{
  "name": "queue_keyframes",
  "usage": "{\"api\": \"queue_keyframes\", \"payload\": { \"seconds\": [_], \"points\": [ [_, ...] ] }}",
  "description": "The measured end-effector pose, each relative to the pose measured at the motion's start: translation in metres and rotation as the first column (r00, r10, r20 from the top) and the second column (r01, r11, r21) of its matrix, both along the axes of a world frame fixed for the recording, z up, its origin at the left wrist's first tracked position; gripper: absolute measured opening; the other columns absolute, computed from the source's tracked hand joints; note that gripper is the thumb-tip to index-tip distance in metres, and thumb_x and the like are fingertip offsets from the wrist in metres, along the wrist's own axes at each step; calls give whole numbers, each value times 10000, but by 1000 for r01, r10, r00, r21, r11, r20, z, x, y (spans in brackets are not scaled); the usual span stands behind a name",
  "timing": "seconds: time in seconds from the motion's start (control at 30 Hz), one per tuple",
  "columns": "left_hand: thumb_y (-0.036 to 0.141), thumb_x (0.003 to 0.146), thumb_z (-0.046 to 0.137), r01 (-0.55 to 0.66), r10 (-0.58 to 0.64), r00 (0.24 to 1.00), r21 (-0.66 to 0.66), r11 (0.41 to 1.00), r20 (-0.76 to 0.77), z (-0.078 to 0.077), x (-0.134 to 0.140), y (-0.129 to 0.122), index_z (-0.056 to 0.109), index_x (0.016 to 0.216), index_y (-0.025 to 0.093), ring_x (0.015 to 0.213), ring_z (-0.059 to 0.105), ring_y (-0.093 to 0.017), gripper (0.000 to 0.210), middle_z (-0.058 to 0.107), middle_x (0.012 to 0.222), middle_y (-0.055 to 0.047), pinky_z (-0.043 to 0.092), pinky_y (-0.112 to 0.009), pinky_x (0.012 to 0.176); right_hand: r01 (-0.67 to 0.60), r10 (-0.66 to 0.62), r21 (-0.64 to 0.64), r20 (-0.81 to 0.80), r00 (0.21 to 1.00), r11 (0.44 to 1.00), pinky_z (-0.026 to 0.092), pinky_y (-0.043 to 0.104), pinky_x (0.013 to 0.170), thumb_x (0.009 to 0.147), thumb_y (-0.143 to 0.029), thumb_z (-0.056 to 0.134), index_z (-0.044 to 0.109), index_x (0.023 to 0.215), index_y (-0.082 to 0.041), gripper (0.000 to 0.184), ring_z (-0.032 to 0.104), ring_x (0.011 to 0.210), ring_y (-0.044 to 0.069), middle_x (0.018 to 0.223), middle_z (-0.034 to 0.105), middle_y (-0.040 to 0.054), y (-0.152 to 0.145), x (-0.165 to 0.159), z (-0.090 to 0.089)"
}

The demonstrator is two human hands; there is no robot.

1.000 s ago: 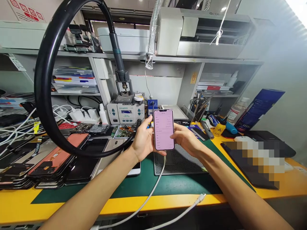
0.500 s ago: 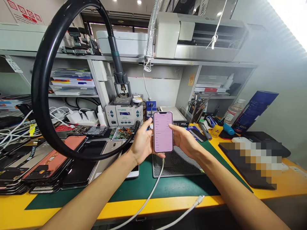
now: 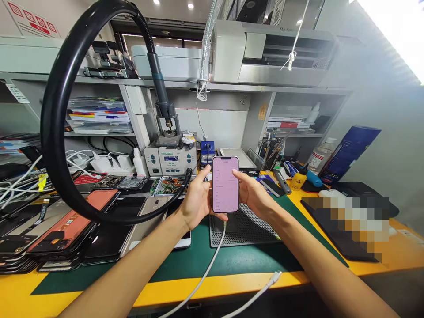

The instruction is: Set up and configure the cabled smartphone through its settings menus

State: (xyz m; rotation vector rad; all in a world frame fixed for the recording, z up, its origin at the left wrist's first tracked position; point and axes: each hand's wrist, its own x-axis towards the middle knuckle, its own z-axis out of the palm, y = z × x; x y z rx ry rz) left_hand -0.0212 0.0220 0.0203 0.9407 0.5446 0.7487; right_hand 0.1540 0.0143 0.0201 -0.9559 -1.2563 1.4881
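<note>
A smartphone (image 3: 227, 187) with a lit, pinkish list screen is held upright in front of me, over the bench. My left hand (image 3: 198, 194) grips its left side, with fingers behind and below it. On the right edge, my right hand (image 3: 253, 190) also closes around the phone, its thumb at the upper right of the screen; its other fingers are mostly hidden behind. A white cable (image 3: 217, 254) rises to just below the phone; I cannot tell whether it is plugged in. Under the hands lies a grey perforated pad (image 3: 245, 236) on a green mat (image 3: 205, 265).
A hot air station (image 3: 171, 160) with a thick black hose (image 3: 53, 101) looping forward stands back left. Stacked phone parts (image 3: 76, 216) fill the left side. A second cable end (image 3: 274, 277) hangs at the front edge. Bottles (image 3: 300, 181) and a blurred-out item (image 3: 351, 229) lie right.
The view has shifted slightly, so the surroundings sit a little further left. Both hands keep their hold on the phone; the right thumb shows almost no movement.
</note>
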Motion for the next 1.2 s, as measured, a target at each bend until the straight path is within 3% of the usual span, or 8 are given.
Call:
{"api": "queue_keyframes", "payload": {
  "seconds": [0.63, 0.97, 1.2],
  "points": [
    [658, 960, 319, 6, -6, 1000, -15, 1000, 9, 1, 0, 0, 662, 1215, 90, 919, 685, -346, 711, 682, 1097, -213, 603, -425, 560, 13, -13, 18, 29, 999, 1000, 524, 372, 807, 963, -530, 530, 690, 1236, -225, 439, 687, 943, 261, 1123, 754, 82, -1, 0, -2],
    [674, 943, 349, -6, 6, 1000, -13, 1000, 3, 0, 0, 0, 666, 1224, 86, 866, 679, -331, 725, 691, 1009, -200, 607, -458, 585, 20, -20, 20, 33, 999, 1000, 518, 389, 863, 973, -552, 498, 677, 1268, -201, 493, 683, 1019, 277, 1177, 737, 104, 0, 0, -3],
    [673, 944, 354, -4, 4, 1000, -10, 1000, 9, 0, 0, -1, 669, 1233, 92, 877, 686, -341, 721, 687, 1044, -203, 607, -466, 590, 28, -28, 9, 28, 999, 1000, 522, 364, 818, 972, -543, 500, 696, 1221, -205, 463, 694, 974, 270, 1137, 752, 99, 0, -1, -2]
  ]
}}
